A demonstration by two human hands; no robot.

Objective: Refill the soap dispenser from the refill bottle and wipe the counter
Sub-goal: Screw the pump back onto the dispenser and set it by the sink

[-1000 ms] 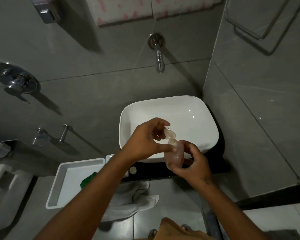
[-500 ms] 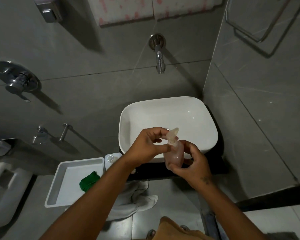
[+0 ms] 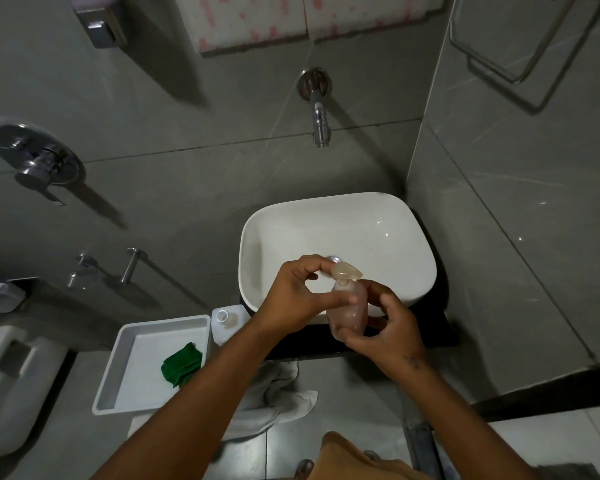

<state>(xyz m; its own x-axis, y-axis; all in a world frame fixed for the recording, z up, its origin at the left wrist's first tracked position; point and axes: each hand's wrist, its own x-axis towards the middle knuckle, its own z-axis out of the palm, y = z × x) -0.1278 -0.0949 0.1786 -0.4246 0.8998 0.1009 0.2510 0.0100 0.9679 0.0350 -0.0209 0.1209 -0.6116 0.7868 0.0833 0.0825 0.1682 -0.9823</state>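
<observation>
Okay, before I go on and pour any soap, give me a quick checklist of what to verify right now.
1. Dispenser steady: ok. The right hand grips the soap dispenser round its body.
2. Pump top off: not ok. The pump head sits on the neck, the left hand at it.
3. Refill bottle ready: ok. The white refill bottle stands uncapped beside the basin.
4. Spills caught: ok. The dispenser is held over the basin's front rim.
5. Wiping cloth to hand: ok. The green cloth lies in the white tray.
6. Soap level in the dispenser: cannot tell.
</observation>
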